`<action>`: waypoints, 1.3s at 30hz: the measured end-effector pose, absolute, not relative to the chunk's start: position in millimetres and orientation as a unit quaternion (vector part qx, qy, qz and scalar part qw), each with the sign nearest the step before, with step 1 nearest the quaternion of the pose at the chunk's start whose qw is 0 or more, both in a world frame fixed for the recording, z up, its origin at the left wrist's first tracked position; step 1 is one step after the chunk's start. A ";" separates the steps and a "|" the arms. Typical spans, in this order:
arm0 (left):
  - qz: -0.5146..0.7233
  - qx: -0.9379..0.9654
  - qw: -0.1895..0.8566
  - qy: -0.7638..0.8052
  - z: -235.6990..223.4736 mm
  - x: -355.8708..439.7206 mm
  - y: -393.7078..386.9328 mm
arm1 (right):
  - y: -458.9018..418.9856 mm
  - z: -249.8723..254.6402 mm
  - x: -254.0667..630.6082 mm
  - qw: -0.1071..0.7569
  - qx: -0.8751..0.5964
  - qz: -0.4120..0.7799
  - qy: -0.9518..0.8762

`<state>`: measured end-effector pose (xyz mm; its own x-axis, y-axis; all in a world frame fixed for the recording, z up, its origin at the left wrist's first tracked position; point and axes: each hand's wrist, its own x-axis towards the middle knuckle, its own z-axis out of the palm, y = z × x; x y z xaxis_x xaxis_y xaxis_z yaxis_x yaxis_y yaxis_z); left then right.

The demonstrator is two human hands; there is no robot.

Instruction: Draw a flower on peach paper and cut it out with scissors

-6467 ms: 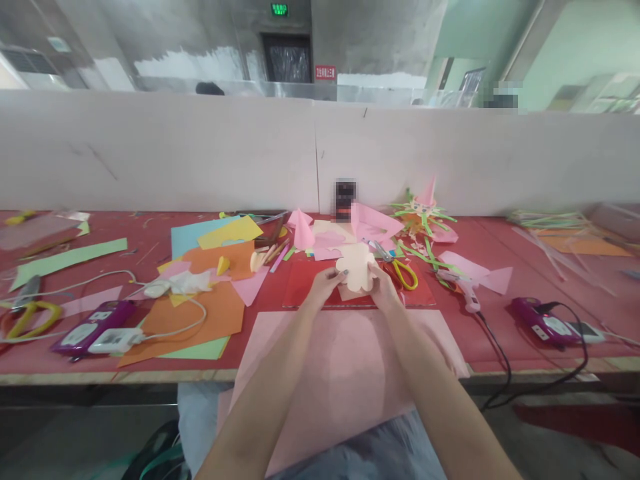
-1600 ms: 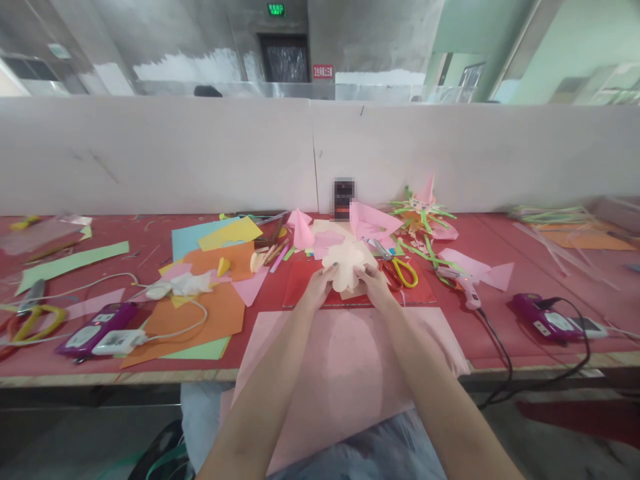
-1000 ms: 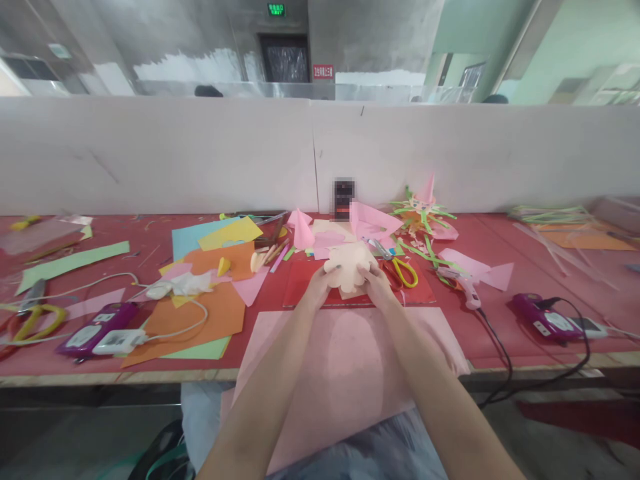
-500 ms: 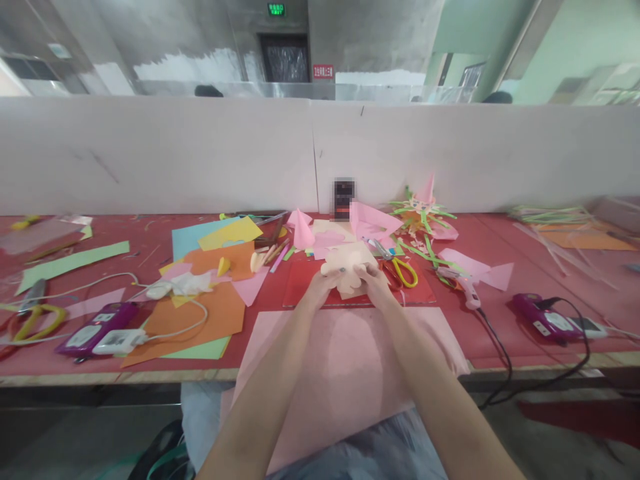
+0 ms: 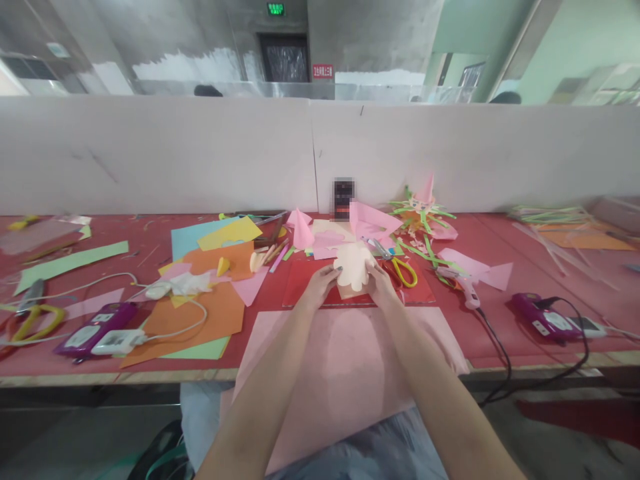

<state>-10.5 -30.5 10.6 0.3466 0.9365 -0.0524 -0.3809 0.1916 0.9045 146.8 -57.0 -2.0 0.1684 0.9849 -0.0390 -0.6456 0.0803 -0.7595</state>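
Observation:
A cream paper cutout (image 5: 353, 265) with a scalloped edge is held up between my two hands, over the red board (image 5: 300, 283). At its left edge, the fingers of my left hand (image 5: 321, 285) are closed on it. My right hand (image 5: 381, 283) pinches the opposite edge. Below the cutout, part of a tan piece of paper (image 5: 350, 291) shows; whether my fingers also touch it I cannot tell. Yellow-handled scissors (image 5: 404, 272) lie just right of my right hand.
A pink sheet (image 5: 345, 353) spreads under my forearms to my lap. Coloured paper (image 5: 200, 320) and a purple power strip (image 5: 97, 330) lie left. To the right are a glue gun (image 5: 469, 292) with its cord and another purple strip (image 5: 545, 317). A paper figure (image 5: 424, 207) stands behind.
The cream cutout has been raised and tilted, so its scalloped face shows more fully. My hands have shifted slightly right and hold it by its sides.

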 end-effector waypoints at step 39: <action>0.539 0.348 0.692 0.330 14.0 -9.4 -29.1 | -56.2 -1.5 148.8 0.689 -0.288 0.636 -0.194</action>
